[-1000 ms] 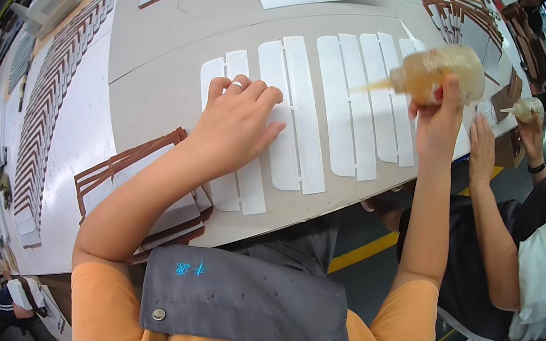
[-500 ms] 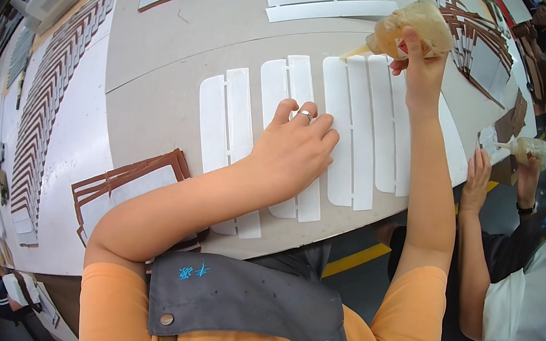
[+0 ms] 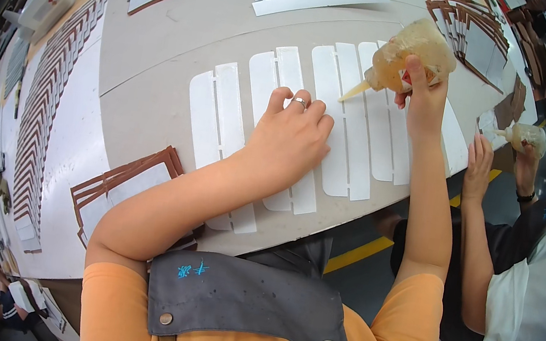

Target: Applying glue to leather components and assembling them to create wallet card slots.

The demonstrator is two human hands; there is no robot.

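In my right hand (image 3: 422, 97) is a cloudy, yellowish squeeze bottle (image 3: 419, 48), tilted so that its thin nozzle (image 3: 354, 92) points down-left. The nozzle tip is at the long slot of a white slotted strip (image 3: 333, 171), close to or touching it. My left hand (image 3: 296, 132) rests with bent, slightly parted fingers over the neighbouring white strip (image 3: 262, 72) and the gap beside it. Its fingertips are partly hidden, and nothing shows in its grasp. More white strips (image 3: 200, 102) lie side by side to the left and right.
Brown-edged pieces (image 3: 123, 178) are stacked by my left elbow. A long overlapping row (image 3: 52, 121) stands at far left, near a translucent container (image 3: 48, 3). More pieces lie at the back. A co-worker's hand (image 3: 477, 166) and second bottle (image 3: 527, 138) are at right.
The bottle has moved down along the strip, its nozzle going from the strip's far end to partway along the slot. My left hand stays nearly in place over the strips.
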